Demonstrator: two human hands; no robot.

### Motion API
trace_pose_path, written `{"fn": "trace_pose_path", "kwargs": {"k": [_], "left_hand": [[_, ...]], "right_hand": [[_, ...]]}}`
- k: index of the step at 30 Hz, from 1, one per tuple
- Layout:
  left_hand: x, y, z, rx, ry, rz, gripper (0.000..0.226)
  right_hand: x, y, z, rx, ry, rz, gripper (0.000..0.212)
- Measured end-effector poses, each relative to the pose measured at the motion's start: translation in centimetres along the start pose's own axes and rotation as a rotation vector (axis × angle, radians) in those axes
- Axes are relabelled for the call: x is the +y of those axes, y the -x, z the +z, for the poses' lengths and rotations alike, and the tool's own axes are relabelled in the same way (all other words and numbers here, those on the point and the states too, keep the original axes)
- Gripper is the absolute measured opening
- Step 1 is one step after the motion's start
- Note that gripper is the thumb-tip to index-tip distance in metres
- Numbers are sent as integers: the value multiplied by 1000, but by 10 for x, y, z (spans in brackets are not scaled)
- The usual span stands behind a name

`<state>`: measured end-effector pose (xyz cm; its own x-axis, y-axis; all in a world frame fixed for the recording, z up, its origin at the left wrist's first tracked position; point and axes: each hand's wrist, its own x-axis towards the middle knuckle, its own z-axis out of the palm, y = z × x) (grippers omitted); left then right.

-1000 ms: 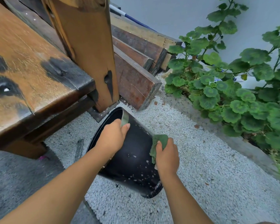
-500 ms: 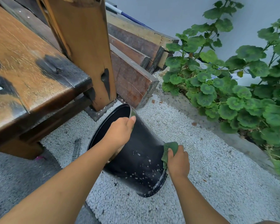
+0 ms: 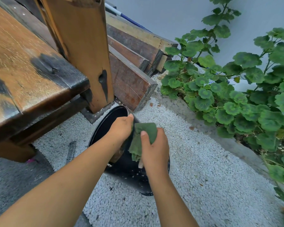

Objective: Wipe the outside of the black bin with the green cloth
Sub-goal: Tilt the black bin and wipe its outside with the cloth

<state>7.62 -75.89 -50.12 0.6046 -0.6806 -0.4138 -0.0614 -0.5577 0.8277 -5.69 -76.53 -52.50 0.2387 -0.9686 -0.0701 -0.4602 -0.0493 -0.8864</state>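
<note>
The black bin [image 3: 129, 176] lies tilted on white gravel, its open mouth facing up and to the left toward the wooden post. White specks dot its lower side. My left hand [image 3: 120, 128] grips the bin's upper rim. My right hand [image 3: 154, 149] holds the green cloth [image 3: 143, 136] bunched against the top of the bin's outer wall, just beside my left hand. My hands and the cloth hide much of the bin's side.
A worn wooden bench [image 3: 31, 71] and its upright post [image 3: 84, 46] stand close on the left. Stacked timber planks [image 3: 133, 63] lie behind the bin. Leafy green plants [image 3: 236, 95] fill the right. A grey metal rod [image 3: 70, 151] lies on the gravel.
My right hand has carried the green cloth from the bin's lower right side up to its top, near the rim and my left hand. My left hand keeps hold of the rim.
</note>
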Motion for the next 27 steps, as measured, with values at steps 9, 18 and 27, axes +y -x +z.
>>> {"fn": "trace_pose_path", "kwargs": {"k": [9, 18, 27], "left_hand": [[7, -15, -1, 98, 83, -183, 47], [1, -24, -16, 159, 79, -269, 45], [6, -17, -7, 89, 47, -237, 38]], "right_hand": [[11, -2, 30, 78, 204, -40, 35], [69, -31, 11, 85, 382, 17, 20], [129, -36, -22, 102, 522, 154, 21]]}}
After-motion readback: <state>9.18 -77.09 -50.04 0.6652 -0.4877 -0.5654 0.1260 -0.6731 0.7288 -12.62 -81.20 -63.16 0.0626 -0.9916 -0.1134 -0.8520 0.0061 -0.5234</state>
